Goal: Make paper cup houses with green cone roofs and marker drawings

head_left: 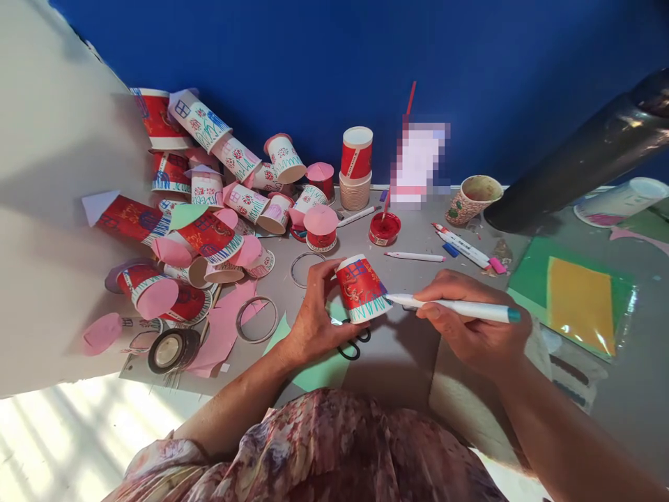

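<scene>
My left hand [313, 310] grips a red-painted paper cup [360, 287] turned upside down, with a blue window drawn on it and teal zigzag lines along its rim. In my right hand [473, 324] I hold a white marker with a teal end [460, 308], and its tip touches the cup's rim at the right. Black-handled scissors [352, 344] lie on a light green sheet [318, 369] under my left hand.
A heap of decorated cups with pink paper roofs [209, 202] fills the table's left. Behind stand a stack of cups [356, 167], a red paint lid with a brush [384, 228], loose markers [460, 247], tape rolls [172, 348], and green and yellow sheets [575, 296].
</scene>
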The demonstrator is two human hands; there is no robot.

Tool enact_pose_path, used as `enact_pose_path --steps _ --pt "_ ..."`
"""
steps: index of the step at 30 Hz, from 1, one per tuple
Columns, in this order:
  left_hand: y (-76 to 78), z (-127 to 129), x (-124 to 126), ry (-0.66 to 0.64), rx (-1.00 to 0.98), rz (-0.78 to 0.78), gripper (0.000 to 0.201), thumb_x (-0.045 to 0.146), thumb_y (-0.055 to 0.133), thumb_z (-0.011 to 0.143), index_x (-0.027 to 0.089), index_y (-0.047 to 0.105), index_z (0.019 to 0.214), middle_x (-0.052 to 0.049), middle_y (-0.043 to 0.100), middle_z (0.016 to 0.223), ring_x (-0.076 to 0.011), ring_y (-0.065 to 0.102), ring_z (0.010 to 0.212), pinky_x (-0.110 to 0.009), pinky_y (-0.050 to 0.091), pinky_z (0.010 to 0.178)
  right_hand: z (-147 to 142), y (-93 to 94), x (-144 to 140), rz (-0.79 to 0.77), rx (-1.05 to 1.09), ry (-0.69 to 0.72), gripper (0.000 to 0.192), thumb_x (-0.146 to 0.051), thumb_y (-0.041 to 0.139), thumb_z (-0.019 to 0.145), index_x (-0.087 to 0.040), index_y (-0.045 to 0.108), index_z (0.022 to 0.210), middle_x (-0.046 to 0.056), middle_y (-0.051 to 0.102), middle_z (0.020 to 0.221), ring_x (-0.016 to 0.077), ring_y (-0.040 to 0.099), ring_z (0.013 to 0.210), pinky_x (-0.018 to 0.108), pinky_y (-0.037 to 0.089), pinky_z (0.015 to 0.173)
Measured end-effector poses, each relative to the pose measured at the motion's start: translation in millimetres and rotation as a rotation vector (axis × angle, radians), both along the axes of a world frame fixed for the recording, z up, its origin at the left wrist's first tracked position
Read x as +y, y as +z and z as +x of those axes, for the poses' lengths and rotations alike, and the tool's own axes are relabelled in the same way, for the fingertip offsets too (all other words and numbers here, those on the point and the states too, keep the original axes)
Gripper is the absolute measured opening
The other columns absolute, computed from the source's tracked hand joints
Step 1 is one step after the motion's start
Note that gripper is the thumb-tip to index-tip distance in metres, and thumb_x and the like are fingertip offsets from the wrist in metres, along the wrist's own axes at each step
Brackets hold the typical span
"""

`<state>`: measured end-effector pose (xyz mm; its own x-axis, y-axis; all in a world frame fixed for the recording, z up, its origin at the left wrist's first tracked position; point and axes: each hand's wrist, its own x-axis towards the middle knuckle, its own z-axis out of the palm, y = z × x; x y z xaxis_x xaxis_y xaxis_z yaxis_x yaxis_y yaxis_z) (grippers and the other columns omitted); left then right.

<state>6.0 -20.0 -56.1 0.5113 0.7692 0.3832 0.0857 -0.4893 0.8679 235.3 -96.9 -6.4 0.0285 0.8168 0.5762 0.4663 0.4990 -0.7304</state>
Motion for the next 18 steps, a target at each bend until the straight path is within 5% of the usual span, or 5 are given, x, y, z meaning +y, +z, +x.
enact_pose_path --steps 18 --pt "6.9 -3.0 -0.4 0.055 0.142 0.142 0.09 0.046 0.086 0.076 0.03 0.036 0.149 -0.013 0.043 0.138 -0.0314 0.049 0.131 -0.051 0.055 0.103 0.6 0.0 -0.9 -0.015 0.014 -0.035 0.009 -0.021 0.066 0.093 -0.024 0.075 0.093 0.001 0.07 0.067 0.0179 0.059 0.059 0.033 0.045 0.055"
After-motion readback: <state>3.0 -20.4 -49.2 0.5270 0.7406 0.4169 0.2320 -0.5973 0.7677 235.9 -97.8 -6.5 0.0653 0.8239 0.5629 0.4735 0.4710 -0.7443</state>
